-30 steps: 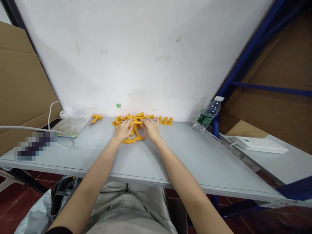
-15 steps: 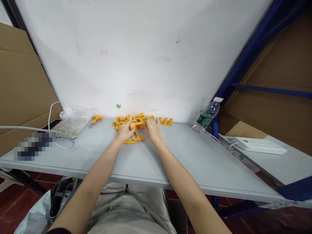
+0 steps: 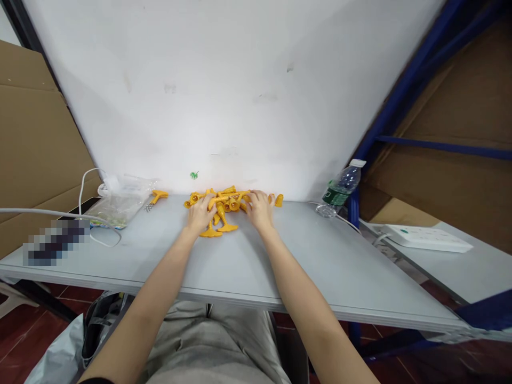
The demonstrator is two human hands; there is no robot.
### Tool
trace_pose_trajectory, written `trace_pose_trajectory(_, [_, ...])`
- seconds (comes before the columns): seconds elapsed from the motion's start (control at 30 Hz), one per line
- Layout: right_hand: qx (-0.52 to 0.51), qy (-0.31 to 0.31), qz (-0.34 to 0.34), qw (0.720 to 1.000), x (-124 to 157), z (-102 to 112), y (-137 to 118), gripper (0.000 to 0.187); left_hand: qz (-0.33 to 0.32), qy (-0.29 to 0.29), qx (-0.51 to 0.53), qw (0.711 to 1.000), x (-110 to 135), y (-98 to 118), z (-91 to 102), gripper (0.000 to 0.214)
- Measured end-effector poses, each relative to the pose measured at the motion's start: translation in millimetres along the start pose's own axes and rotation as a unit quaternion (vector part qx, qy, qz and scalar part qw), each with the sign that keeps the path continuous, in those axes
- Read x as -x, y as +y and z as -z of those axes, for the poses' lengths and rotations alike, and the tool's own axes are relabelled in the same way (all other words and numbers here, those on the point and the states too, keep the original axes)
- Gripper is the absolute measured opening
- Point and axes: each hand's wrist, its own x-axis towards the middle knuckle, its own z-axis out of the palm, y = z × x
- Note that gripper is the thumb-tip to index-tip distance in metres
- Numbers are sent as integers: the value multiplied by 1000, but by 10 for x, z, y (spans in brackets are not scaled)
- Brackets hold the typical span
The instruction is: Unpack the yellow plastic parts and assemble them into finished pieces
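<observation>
White wall [image 3: 240,96] rises behind a grey table [image 3: 240,277], with brown cardboard [image 3: 36,133] at the left side. Against the wall, near the middle, lies a heap of yellow parts [image 3: 233,205], with both hands over its near side. The left hand [image 3: 199,216] pinches a yellow handle [image 3: 216,201] between thumb and fingers, above the heap. The right hand [image 3: 260,212] is curved, its fingertips by a yellow piece [image 3: 244,194]; I cannot tell whether they grip it. Just beyond that hand stands a yellow cap [image 3: 279,200]. Two T-shaped handles [image 3: 227,228] lie nearest the person. Farther left are a plastic bag [image 3: 124,201] and a yellow corkscrew [image 3: 160,195]; a bottle [image 3: 337,194] is at the right
</observation>
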Motion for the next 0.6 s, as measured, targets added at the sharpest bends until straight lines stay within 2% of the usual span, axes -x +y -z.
trace_pose_trajectory(0.07, [-7, 45, -103, 994, 23, -10, 214, 25, 31, 24, 8, 999, -13, -30, 20, 29])
trace_pose_trajectory(0.13, [-35, 79, -204, 975, 73, -44, 442, 28, 64, 44, 22, 997, -23, -65, 28, 28])
trace_pose_trajectory(0.2, [-74, 97, -277, 953, 137, -92, 630, 30, 92, 51, 42, 994, -29, -96, 28, 27])
trace_pose_trajectory(0.27, [-104, 81, -328, 935, 194, -134, 746, 27, 113, 55, 69, 990, -33, -122, 25, 26])
trace_pose_trajectory(0.37, [-102, -1, -403, 910, 231, -144, 777, 26, 138, 73, 112, 981, -45, -159, 22, 22])
trace_pose_trajectory(0.47, [-64, -65, -426, 900, 217, -98, 712, 32, 161, 95, 162, 969, -63, -197, 16, 16])
trace_pose_trajectory(0.6, [-2, -124, -382, 916, 189, -52, 617, 25, 184, 150, 256, 937, -102, -253, -21, 7])
